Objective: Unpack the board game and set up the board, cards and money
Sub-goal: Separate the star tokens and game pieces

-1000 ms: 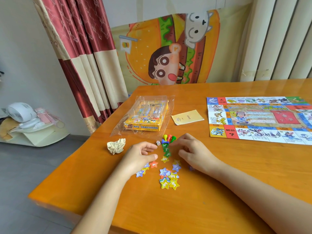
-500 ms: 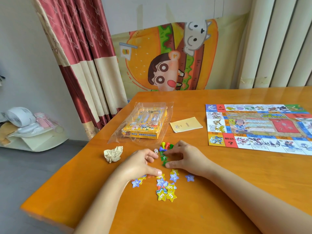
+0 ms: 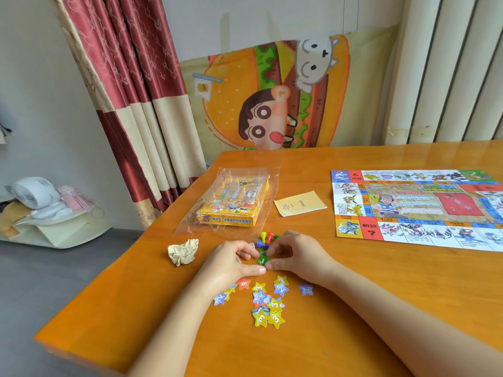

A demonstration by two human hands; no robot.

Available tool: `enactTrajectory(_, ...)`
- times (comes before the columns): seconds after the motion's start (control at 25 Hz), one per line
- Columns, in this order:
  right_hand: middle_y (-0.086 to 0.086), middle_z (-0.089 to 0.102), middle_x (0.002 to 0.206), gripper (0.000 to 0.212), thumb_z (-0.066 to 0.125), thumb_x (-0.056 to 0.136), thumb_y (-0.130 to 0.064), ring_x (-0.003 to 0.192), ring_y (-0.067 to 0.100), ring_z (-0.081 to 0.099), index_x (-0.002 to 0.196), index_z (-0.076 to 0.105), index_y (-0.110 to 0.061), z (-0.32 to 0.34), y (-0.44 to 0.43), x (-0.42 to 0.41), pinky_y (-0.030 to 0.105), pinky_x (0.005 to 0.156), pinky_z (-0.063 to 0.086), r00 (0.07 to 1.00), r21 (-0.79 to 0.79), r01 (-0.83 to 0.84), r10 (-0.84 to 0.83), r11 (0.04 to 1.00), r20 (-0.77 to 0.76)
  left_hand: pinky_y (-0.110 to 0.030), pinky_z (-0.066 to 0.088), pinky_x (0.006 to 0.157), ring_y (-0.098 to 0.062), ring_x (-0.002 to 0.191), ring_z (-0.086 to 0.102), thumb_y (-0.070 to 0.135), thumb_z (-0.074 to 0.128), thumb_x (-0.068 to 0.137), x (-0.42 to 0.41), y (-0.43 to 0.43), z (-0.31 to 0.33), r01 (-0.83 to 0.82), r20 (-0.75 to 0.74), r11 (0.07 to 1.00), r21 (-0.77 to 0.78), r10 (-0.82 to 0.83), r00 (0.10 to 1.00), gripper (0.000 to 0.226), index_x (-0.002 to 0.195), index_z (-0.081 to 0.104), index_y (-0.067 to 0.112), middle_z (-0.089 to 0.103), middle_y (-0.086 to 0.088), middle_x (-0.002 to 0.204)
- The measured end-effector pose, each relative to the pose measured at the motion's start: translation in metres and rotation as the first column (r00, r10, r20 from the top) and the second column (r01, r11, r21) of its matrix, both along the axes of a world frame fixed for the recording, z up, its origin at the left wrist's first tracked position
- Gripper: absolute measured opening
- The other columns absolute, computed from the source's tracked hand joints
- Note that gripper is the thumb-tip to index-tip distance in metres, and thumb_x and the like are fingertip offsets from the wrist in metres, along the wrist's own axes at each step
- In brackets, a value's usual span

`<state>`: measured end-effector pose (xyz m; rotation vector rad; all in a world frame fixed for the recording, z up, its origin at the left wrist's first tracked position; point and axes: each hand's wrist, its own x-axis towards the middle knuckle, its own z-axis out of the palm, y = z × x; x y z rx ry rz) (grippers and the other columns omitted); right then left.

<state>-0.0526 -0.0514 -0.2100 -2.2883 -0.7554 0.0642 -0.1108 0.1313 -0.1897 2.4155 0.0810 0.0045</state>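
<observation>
Head view, looking down across an orange table (image 3: 353, 308). Near centre, left hand (image 3: 231, 263) and right hand (image 3: 298, 257) close together, thumb tips almost meeting, fingers curled in a narrow cup round a few green stars (image 3: 262, 259) on the wood. Fingertips of both at the stars' edges; whether truly pinched or merely fenced in, cannot tell. Just beyond the fingers, a cluster of pawns (image 3: 268, 237), yellow, red, blue and green, with a white die (image 3: 252, 245) at its left. Nearer, below the hands, a loose scatter of numbered stars (image 3: 268, 304) in purple, yellow and orange, some overlapping, one purple apart to the right. Left of the left hand, a crumpled paper ball (image 3: 183, 251). Farther back, the yellow box (image 3: 234, 210) inside a clear bag (image 3: 190, 221), and right of it a pale leaflet (image 3: 300, 203). Far right, the board (image 3: 419, 208) unfolded flat, cut off by the frame's edge. Behind the table, a red-and-cream curtain (image 3: 130, 91) and a cartoon burger cloth (image 3: 272, 99); on the floor at left, a white fan (image 3: 34, 191).
</observation>
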Motion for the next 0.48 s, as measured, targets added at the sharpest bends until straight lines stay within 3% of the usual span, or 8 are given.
enactTrajectory(0.2,-0.008,0.053,0.095,0.045,0.078,0.072,-0.044,0.078,0.003,0.050,0.113,0.068,-0.029,-0.0001,0.0002,-0.0005,0.019,0.071,0.040,1.000,-0.014,-0.002,0.003,1.000,0.016,-0.016,0.041,0.063,0.000,0.062,0.045,0.032,0.083,0.068,0.0030,0.0025,-0.0018,0.008,-0.002,0.999,-0.043,-0.008,1.000,0.040,0.105,0.065,0.032,0.057,0.012,0.088)
enactTrajectory(0.32,-0.002,0.059,0.100,0.033,0.076,0.076,-0.041,0.085,0.012,0.055,0.106,0.072,-0.031,0.0008,0.0000,-0.0015,0.028,0.079,0.045,1.000,-0.011,-0.028,0.028,1.000,0.007,-0.013,0.037,0.061,-0.002,0.059,0.041,0.030,0.080,0.072,0.0057,0.0045,-0.0040,0.032,-0.003,0.999,-0.033,-0.032,0.999,0.041,0.111,0.065,0.036,0.055,0.012,0.086)
enactTrajectory(0.48,-0.006,0.059,0.093,0.023,0.078,0.075,-0.036,0.079,0.005,0.053,0.097,0.072,-0.028,0.0003,-0.0012,-0.0028,0.024,0.074,0.045,0.999,0.032,-0.040,0.040,0.999,-0.007,-0.011,0.033,0.056,-0.003,0.055,0.038,0.029,0.079,0.073,0.0052,0.0060,-0.0090,0.037,0.031,0.999,-0.035,-0.036,0.999,0.028,0.095,0.068,0.041,0.057,0.015,0.083)
